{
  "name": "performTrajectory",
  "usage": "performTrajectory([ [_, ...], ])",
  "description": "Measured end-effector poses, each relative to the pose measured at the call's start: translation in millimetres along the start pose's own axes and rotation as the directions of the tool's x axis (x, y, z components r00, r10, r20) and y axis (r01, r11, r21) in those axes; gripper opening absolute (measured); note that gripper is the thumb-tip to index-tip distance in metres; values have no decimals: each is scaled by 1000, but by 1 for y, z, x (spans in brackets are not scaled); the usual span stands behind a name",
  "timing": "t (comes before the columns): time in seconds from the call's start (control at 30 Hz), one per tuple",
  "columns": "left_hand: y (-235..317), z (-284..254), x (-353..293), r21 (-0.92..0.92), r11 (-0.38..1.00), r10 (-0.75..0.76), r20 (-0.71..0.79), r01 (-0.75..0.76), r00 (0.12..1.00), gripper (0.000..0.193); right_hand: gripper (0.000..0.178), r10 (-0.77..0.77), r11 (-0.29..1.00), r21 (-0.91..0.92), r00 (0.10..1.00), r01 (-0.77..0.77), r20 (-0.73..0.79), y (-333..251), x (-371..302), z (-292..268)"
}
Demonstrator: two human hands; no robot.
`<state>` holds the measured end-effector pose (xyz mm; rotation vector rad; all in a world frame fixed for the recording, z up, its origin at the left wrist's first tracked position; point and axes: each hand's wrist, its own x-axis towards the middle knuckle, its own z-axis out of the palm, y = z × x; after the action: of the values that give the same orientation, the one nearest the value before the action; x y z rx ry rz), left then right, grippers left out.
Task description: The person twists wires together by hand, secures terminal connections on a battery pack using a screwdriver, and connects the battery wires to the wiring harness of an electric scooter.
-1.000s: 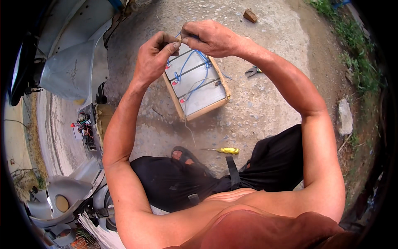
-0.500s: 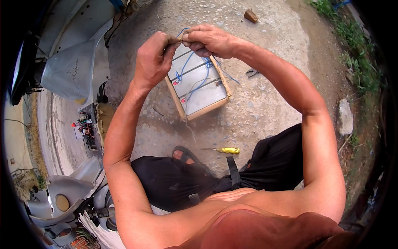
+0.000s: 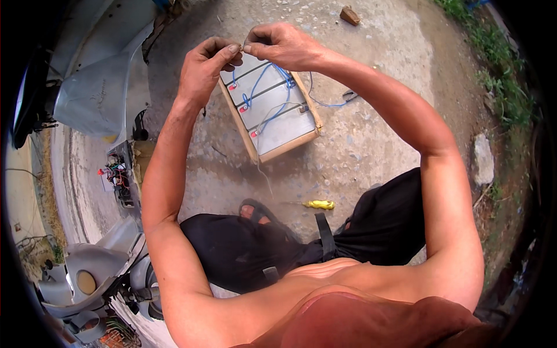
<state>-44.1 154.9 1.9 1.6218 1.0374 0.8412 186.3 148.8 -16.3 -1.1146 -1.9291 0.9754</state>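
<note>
— Where are the hands?

— Both are raised in the upper centre of the frame. The left hand [image 3: 203,69] and right hand [image 3: 281,45] meet fingertip to fingertip, and both sets of fingers are pinched closed on a thin wire end [image 3: 242,46] held between them. The wire itself is too fine to tell its colour at the pinch.

— And what lies under them?

— A wooden tray [image 3: 272,152] on the concrete ground [image 3: 371,145], directly below the hands and tilted diagonally in the frame. It holds three grey batteries [image 3: 272,107] side by side, linked by blue wires [image 3: 264,78]. One blue lead runs off the tray's right side towards a small dark item on the ground; I cannot tell what that is.

— Anything else nearby?

— A yellow-handled screwdriver [image 3: 316,204] lies on the ground just below the tray, near the person's sandalled foot [image 3: 258,213]. The person is in black trousers, knees spread. At left stands a scooter [image 3: 98,98] with grey body panels, part of its wiring exposed at mid-left. A brown stone [image 3: 349,15] sits at the top edge, a pale stone [image 3: 483,159] at right, and grass [image 3: 499,64] runs along the upper right.
</note>
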Motion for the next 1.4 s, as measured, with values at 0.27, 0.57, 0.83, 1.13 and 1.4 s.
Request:
performTrajectory([
  [0.27, -25, -21, 12, -55, 983, -172, 45, 175, 984, 17, 30, -94, 976, -206, 993, 77, -74, 18, 18, 29],
  [0.57, -109, -61, 33, 378, 905, -155, -135, 196, 979, 16, 37, 83, 968, -235, 997, -83, -8, 66, 30, 46],
  [0.83, -165, -69, 45, 764, 644, 136, -83, -25, 987, 23, 35, 190, 943, -276, 982, -186, -10, 86, 29, 54],
  [1.13, -172, -67, 49, 684, 727, -7, -88, 65, 996, 22, 33, 232, 954, -194, 973, -227, 2, 99, 41, 68],
  [1.4, -178, -48, 54, 686, 722, -14, -116, 91, 993, 19, 30, 240, 961, -144, 971, -236, 9, 103, 36, 60],
])
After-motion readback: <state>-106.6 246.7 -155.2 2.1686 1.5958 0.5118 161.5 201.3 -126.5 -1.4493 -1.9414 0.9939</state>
